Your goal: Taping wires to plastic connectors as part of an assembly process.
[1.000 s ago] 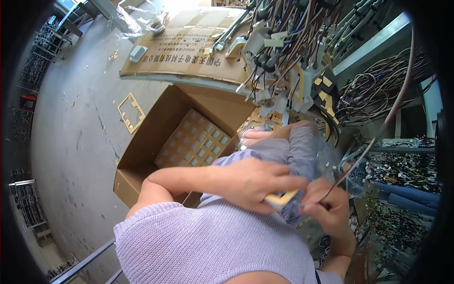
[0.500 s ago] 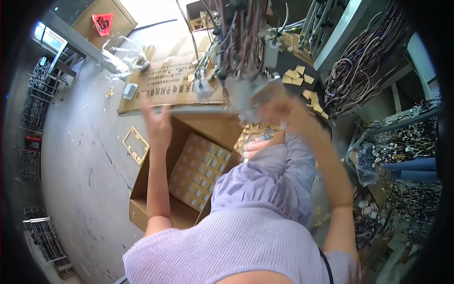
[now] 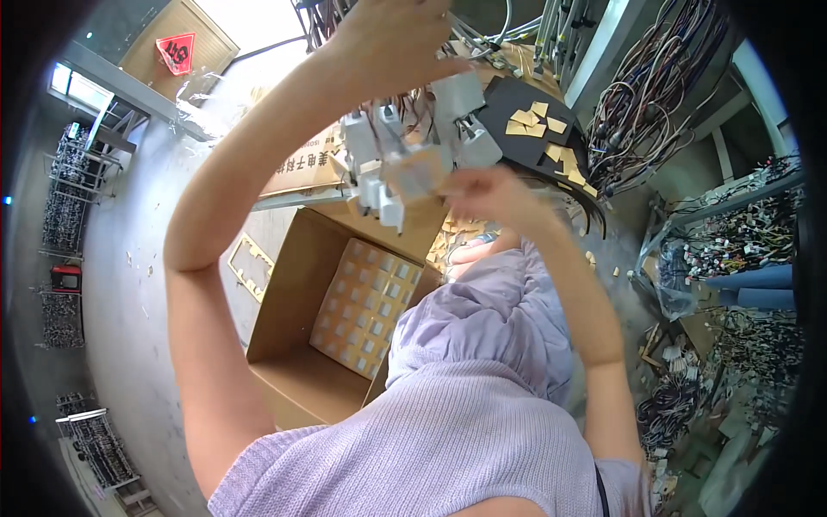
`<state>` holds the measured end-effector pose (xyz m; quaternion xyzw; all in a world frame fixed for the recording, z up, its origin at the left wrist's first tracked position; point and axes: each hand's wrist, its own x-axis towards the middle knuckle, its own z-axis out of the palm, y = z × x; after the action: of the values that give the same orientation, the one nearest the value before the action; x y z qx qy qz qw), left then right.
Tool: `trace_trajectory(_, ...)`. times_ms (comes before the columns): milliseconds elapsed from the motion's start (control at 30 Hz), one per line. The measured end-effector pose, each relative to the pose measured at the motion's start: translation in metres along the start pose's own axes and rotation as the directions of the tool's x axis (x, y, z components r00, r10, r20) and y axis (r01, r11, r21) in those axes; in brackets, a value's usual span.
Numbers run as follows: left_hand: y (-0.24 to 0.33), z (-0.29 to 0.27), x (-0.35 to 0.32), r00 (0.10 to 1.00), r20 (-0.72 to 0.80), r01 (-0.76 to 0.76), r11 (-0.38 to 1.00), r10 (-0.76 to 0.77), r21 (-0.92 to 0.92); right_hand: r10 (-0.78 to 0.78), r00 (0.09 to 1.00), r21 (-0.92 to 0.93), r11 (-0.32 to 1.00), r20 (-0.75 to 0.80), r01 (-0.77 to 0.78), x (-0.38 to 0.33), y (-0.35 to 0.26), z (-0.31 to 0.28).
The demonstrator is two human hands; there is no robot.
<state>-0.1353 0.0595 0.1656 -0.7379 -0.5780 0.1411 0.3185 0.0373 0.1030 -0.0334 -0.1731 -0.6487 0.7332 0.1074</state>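
White blocks hang on wires at upper centre, the left hand over them at the top edge, the right hand, blurred, just beside them. How open either is, or its hold, I cannot tell. 1 box stands open left of centre.

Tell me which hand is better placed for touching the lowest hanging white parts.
Probably the right hand: though blurred, it's about level with the lowest white parts; the left hand is near the picture's top.
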Motion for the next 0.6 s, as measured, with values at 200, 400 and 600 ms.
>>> trace_trajectory(200, -0.042, 0.020, -0.101, 1.000, 0.003, -0.012, 0.949, 0.014, -0.315, -0.138, 0.989, 0.030, 0.990, 0.061, 0.136, -0.025, -0.032, 0.001)
trace_trajectory(400, -0.078, 0.031, -0.152, 0.973, -0.151, 0.110, 0.928, -0.174, -0.357, -0.446, 0.831, -0.035, 0.886, -0.333, 0.462, 0.056, -0.068, -0.060)
trace_trajectory(600, -0.065, 0.076, -0.151, 0.842, -0.288, 0.255, 0.807, -0.456, -0.533, -0.404, 0.908, -0.142, 0.898, 0.112, 0.417, 0.092, -0.120, -0.025)
